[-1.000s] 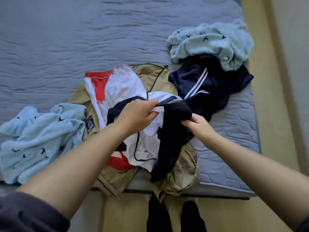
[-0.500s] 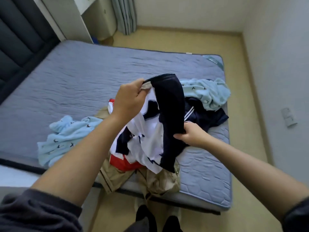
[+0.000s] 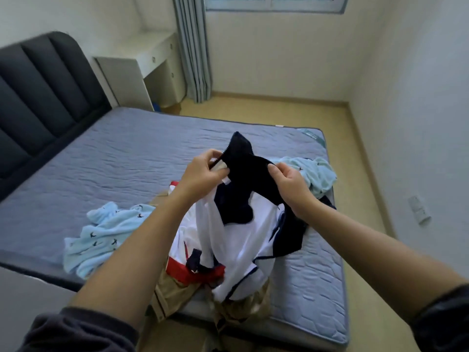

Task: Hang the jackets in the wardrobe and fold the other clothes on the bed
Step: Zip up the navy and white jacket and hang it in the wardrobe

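Navy collar of the zip-up jacket is being held up over the near edge of the bed — the left grip is pinching its zipper edge, and the right grip is pinching the opposite side. As I judge it, both pinches should be sliding outward toward the shoulders and lifting higher, so the body is hanging straight and clearing the khaki garment beneath. Its white body, navy panels and red band are drooping crumpled — soft, light cloth.
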Motion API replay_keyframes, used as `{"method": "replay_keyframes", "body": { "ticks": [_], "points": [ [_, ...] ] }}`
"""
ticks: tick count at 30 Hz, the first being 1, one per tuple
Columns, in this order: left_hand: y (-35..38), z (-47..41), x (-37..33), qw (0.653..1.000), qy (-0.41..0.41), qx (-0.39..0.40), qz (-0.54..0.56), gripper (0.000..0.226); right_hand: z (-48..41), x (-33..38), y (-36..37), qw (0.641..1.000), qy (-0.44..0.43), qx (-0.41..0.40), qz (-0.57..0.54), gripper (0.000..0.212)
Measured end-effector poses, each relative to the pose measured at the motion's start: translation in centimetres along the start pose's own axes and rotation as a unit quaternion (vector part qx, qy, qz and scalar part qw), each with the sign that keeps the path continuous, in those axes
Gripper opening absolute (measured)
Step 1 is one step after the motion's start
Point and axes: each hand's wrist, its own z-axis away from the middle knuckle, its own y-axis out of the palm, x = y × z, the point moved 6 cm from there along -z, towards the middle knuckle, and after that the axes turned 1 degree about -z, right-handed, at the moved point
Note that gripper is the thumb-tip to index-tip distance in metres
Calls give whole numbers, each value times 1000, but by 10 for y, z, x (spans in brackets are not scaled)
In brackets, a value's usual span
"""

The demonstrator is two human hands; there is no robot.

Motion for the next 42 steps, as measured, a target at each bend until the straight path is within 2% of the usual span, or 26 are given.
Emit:
{"method": "replay_keyframes", "body": {
  "ticks": [2, 5, 7, 9, 11, 14, 16, 18, 20, 23, 26, 30, 33, 35, 37, 39, 41, 42],
  "points": [
    [17, 7, 4, 997, -2, 78, -20, 29, -2, 18, 11, 999, -37, 13, 5, 37],
    [32, 19, 2, 990, 20, 136, 16, 43, -5, 38, 24, 996, -77, 34, 34, 26],
    [38, 24, -1, 981, 30, 187, 34, 40, -6, 47, 31, 993, -90, 54, 44, 26],
    [37, 22, -5, 980, 40, 195, 9, 23, -7, 54, 35, 991, -91, 72, 61, 28],
    [30, 19, -12, 983, 57, 171, -20, 14, -7, 61, 34, 990, -96, 72, 72, 25],
    [10, 12, -20, 992, 105, 58, -30, 32, -8, 70, 24, 990, -105, 66, 75, 13],
    [-4, 11, -26, 991, 134, -10, -26, 34, -8, 69, 24, 985, -91, 115, 88, 17],
    [-15, 13, -35, 983, 170, -65, -37, 32, -5, 61, 28, 962, -76, 167, 200, 20],
    [-27, 13, -39, 976, 182, -115, -26, 35, -3, 46, 28, 924, -56, 186, 329, 16],
    [-46, 13, -38, 967, 187, -173, 14, 41, -2, 15, 21, 905, -10, 189, 380, 16],
    [-54, 12, -37, 964, 193, -184, 8, 48, -6, 1, 15, 929, 12, 146, 340, 14],
    [-60, 9, -32, 967, 179, -184, 5, 35, -15, 10, 5, 969, -40, 6, 242, 19],
    [-71, 3, -29, 966, 178, -189, -18, 39, -20, 26, -9, 970, -92, -82, 210, 20],
    [-79, -1, -28, 966, 177, -184, -48, 40, -23, 40, -19, 962, -119, -94, 229, 21],
    [-87, -6, -26, 963, 176, -185, -85, 34, -26, 47, -23, 953, -108, -29, 283, 25],
    [-97, -11, -25, 957, 179, -190, -123, 23, -27, 45, -22, 924, -68, 70, 370, 27],
    [-108, -14, -23, 950, 185, -207, -140, 20, -27, 39, -23, 848, -57, 124, 512, 35],
    [-111, -16, -22, 949, 184, -208, -148, 18, -29, 36, -24, 823, -57, 132, 550, 36]
  ]
}}
